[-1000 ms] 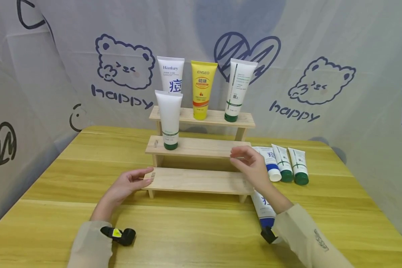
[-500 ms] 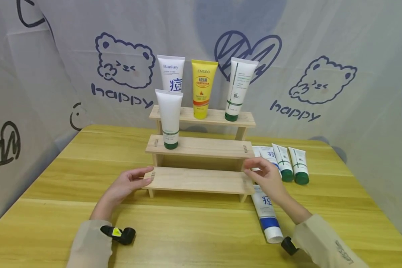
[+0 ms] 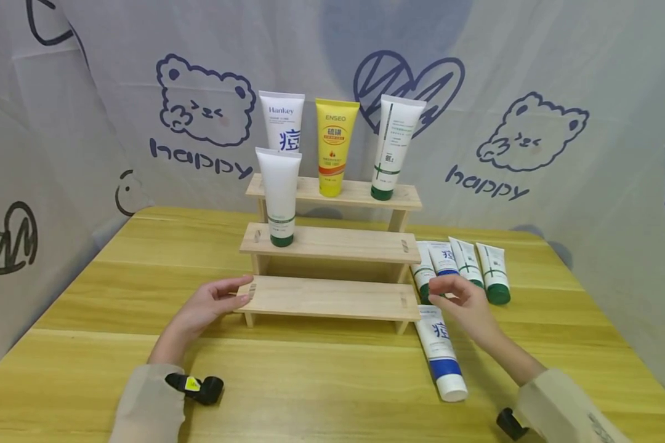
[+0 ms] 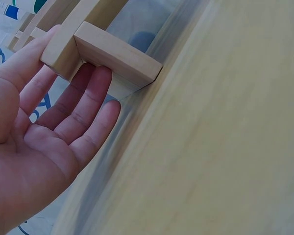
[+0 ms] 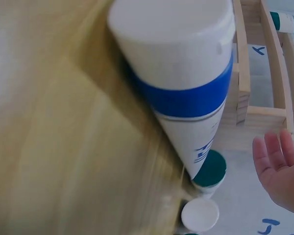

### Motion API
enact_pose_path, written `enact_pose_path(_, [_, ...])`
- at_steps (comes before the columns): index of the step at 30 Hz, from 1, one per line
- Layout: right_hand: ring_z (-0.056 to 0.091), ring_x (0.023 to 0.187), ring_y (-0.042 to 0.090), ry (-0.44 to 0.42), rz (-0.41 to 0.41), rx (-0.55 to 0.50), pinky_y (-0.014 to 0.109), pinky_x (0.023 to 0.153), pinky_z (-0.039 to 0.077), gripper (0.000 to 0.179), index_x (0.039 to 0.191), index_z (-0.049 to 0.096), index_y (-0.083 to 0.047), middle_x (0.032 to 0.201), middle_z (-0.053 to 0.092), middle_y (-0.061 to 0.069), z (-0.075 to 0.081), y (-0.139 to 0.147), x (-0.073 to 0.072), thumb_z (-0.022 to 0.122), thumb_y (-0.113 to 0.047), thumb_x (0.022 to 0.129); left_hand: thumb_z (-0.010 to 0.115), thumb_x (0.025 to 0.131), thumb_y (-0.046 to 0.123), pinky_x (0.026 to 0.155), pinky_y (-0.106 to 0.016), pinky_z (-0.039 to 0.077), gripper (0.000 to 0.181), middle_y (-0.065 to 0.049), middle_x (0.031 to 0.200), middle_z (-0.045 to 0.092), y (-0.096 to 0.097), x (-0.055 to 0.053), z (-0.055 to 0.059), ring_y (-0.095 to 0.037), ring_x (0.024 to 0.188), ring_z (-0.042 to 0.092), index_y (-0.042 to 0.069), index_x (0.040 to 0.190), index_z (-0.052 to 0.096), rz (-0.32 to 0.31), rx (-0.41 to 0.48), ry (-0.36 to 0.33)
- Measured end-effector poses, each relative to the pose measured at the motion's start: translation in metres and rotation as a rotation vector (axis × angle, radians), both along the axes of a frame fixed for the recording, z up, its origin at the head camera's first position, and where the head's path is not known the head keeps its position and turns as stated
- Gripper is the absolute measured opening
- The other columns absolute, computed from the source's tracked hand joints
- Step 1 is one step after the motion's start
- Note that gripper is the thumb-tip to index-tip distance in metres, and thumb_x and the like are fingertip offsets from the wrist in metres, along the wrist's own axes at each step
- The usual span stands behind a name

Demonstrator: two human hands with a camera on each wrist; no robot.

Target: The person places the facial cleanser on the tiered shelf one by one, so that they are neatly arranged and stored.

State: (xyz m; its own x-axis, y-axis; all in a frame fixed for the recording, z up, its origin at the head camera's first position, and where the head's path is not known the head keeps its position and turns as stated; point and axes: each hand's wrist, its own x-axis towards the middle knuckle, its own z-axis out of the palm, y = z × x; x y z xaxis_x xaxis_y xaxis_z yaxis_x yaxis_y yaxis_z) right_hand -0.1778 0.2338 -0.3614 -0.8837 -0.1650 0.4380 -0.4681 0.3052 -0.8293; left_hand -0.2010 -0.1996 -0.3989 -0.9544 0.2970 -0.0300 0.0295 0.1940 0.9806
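Note:
A three-tier wooden display stand occupies the middle of the table. My left hand holds the left end of its lowest shelf; in the left wrist view, the thumb lies along the shelf and fingertips reach the leg. Over the table right of the stand is my right hand, loosely curled and holding nothing. Below it lies a white squeeze tube with a blue band, which looms large in the right wrist view. On the middle shelf's left end stands a white tube with a green cap.
Along the top shelf stand a white Hankey tube, a yellow ENSEO tube and a white tube with a green cap. Several more tubes lie in a row right of the stand. A printed cloth hangs behind the table.
My right hand has moved right and down from beside the middle shelf, away from the stand, uncovering the blue-banded tube and others in the row. The left hand has stayed at the lowest shelf.

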Motion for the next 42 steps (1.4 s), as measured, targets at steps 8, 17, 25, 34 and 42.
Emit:
enact_pose_path(8, [0.056, 0.083, 0.009, -0.123, -0.013, 0.035, 0.018, 0.070, 0.046, 0.022, 0.099, 0.054, 0.015, 0.091, 0.061, -0.006, -0.006, 0.019, 0.007, 0.061, 0.005, 0.081, 0.061, 0.086, 0.017, 0.075, -0.025, 0.045, 0.052, -0.020, 0.119, 0.050, -0.001, 0.000, 0.000, -0.012, 0.093, 0.052, -0.005, 0.129, 0.043, -0.002, 0.010, 0.010])
enact_pose_path(17, [0.054, 0.088, 0.014, -0.243, -0.020, 0.156, 0.020, 0.073, 0.045, 0.027, 0.104, 0.053, 0.012, 0.101, 0.055, 0.023, -0.015, 0.030, 0.012, 0.062, -0.001, 0.082, 0.060, 0.086, 0.016, 0.077, -0.024, 0.045, 0.052, -0.022, 0.126, 0.045, -0.001, 0.000, 0.000, -0.009, 0.094, 0.053, -0.006, 0.130, 0.041, -0.018, 0.044, -0.011])
enact_pose_path(25, [0.053, 0.093, 0.032, -0.357, 0.040, 0.228, 0.024, 0.073, 0.046, 0.040, 0.113, 0.048, 0.012, 0.107, 0.053, 0.024, -0.017, 0.032, 0.015, 0.064, -0.003, 0.080, 0.062, 0.086, 0.019, 0.077, -0.024, 0.045, 0.054, -0.022, 0.126, 0.044, 0.000, 0.000, 0.001, -0.011, 0.093, 0.052, -0.005, 0.130, 0.042, -0.006, 0.032, -0.026])
enact_pose_path(34, [0.052, 0.092, 0.031, -0.473, 0.118, 0.230, 0.031, 0.064, 0.047, 0.048, 0.118, 0.045, 0.011, 0.112, 0.047, 0.027, -0.020, 0.033, 0.013, 0.066, -0.008, 0.079, 0.062, 0.085, 0.019, 0.078, -0.024, 0.045, 0.054, -0.022, 0.126, 0.044, 0.000, 0.000, 0.001, -0.011, 0.094, 0.052, -0.005, 0.130, 0.042, -0.004, 0.029, -0.033])
enact_pose_path(42, [0.052, 0.068, 0.019, -0.530, 0.156, 0.262, 0.028, 0.048, 0.044, 0.049, 0.120, 0.046, 0.006, 0.110, 0.048, 0.027, -0.022, 0.032, 0.008, 0.067, -0.014, 0.081, 0.062, 0.086, 0.019, 0.077, -0.024, 0.045, 0.054, -0.022, 0.127, 0.043, -0.001, -0.001, 0.000, -0.011, 0.094, 0.052, -0.005, 0.130, 0.042, -0.009, 0.027, -0.029])
